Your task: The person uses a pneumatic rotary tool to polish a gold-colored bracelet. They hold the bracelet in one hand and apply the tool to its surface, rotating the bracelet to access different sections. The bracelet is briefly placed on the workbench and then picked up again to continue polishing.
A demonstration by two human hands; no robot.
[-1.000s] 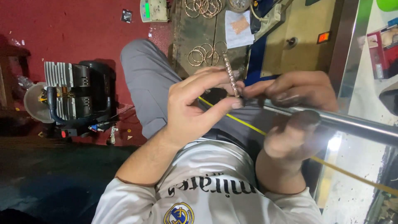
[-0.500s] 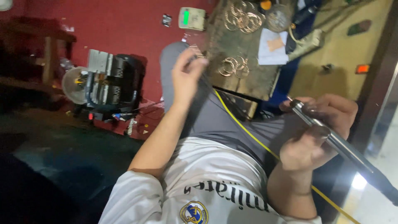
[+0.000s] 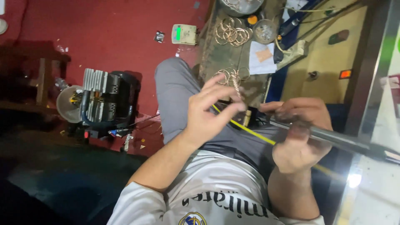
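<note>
My right hand [image 3: 301, 137] is closed around a long dark metal rod [image 3: 354, 143] that runs off to the right over my lap. My left hand [image 3: 208, 114] hovers just left of the rod's tip, its thumb and fingertips pinching a thin twisted gold-coloured metal piece [image 3: 237, 88]. The other fingers are spread. A small gap separates the two hands. Right behind the left fingertips, gold rings [image 3: 227, 76] lie on the near end of a worn workbench [image 3: 216, 58]. My grey trouser leg [image 3: 175, 96] is under the left hand.
More gold rings [image 3: 230, 33], a round metal dish [image 3: 265, 30] and a white paper [image 3: 262, 56] lie on the bench. A yellow cable [image 3: 250, 129] crosses my lap. A black motor unit [image 3: 106, 104], a small device with a green light [image 3: 183, 33] and a wooden stool [image 3: 41, 79] stand on the red floor.
Half a second ago my left hand was stretched out to the rings on the bench; it has come back beside the rod's tip. The right hand kept its hold on the rod.
</note>
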